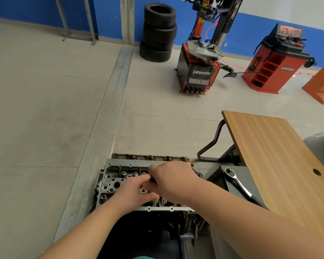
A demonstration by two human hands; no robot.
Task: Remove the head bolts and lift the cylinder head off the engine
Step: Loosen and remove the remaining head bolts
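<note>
Both hands meet over the cylinder head (120, 181): the left hand (134, 191) curls its fingers on a small metal piece (143, 190), the right hand (173, 179) pinches a dark tool (152, 180). Right of them a ratchet (238, 182) lies on a black box (251, 176) beside a wooden table (281, 157). Beyond them, across the tiled floor (45, 90), stacked tyres (158, 32) and a red tyre changer (202, 68) stand by a blue wall (26, 6).

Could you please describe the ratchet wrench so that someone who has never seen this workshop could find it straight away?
Start at the wooden table on the right, then look to the dark box standing between it and the cylinder head. The ratchet wrench lies diagonally on top of that box, round head pointing away from the person. It is the only long, shiny chrome tool there, with a black grip.
</note>
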